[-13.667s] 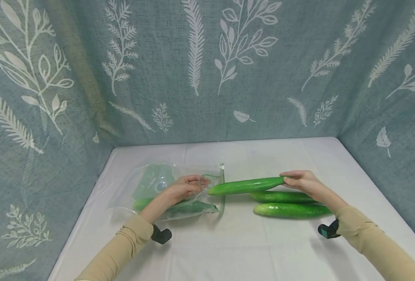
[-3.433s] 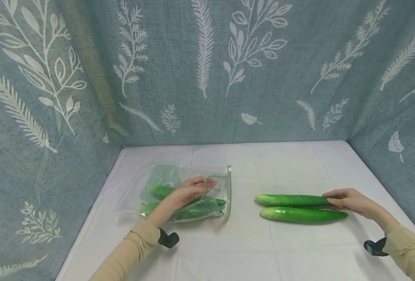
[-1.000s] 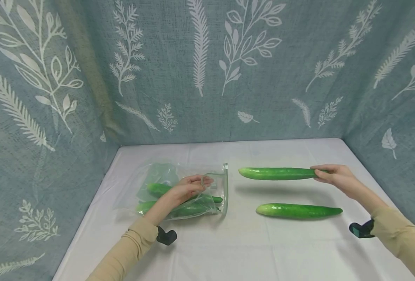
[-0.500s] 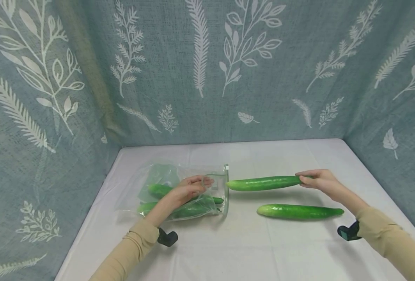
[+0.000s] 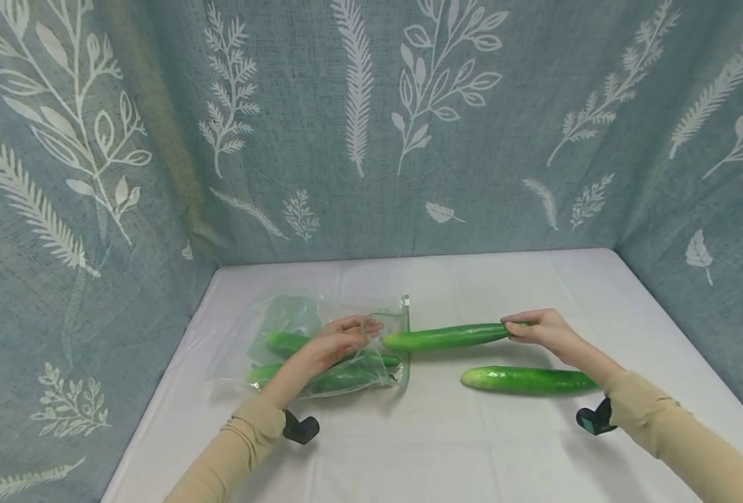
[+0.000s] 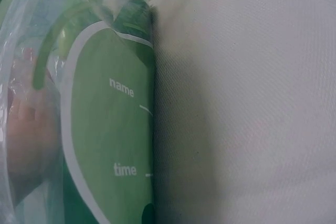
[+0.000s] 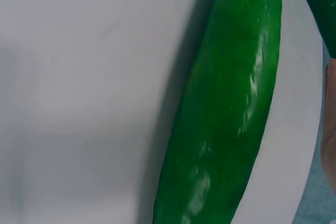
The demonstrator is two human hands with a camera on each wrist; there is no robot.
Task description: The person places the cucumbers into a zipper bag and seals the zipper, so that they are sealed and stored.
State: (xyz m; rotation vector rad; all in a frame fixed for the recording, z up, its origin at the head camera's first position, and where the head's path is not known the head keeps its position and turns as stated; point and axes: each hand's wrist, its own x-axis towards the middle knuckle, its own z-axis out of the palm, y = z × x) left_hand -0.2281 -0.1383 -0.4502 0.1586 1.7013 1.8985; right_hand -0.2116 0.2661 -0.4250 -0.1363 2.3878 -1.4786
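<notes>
A clear zip bag (image 5: 340, 305) with a green printed patch lies on the left of the table, two cucumbers (image 5: 340, 378) inside it. My left hand (image 5: 336, 342) holds the upper edge of its mouth drawn back; through the plastic it also shows in the left wrist view. Between thumb and fingertips, my right hand (image 5: 544, 332) pinches the dark end of a held cucumber (image 5: 450, 338). That cucumber's pale tip reaches past the rim into the bag's mouth. Another cucumber (image 5: 525, 379) lies on the table below the right hand and fills much of the right wrist view.
A white cloth covers the table (image 5: 409, 447). Patterned blue-green curtains (image 5: 371, 140) stand along its back and sides. A dark wrist camera (image 5: 300, 427) sits under the left wrist, and a second camera (image 5: 594, 418) under the right.
My right hand has lifted a cucumber from the table and moved it left and down, its tip now inside the bag's mouth. The left hand stays put. Earlier, another cucumber went into the bag.
</notes>
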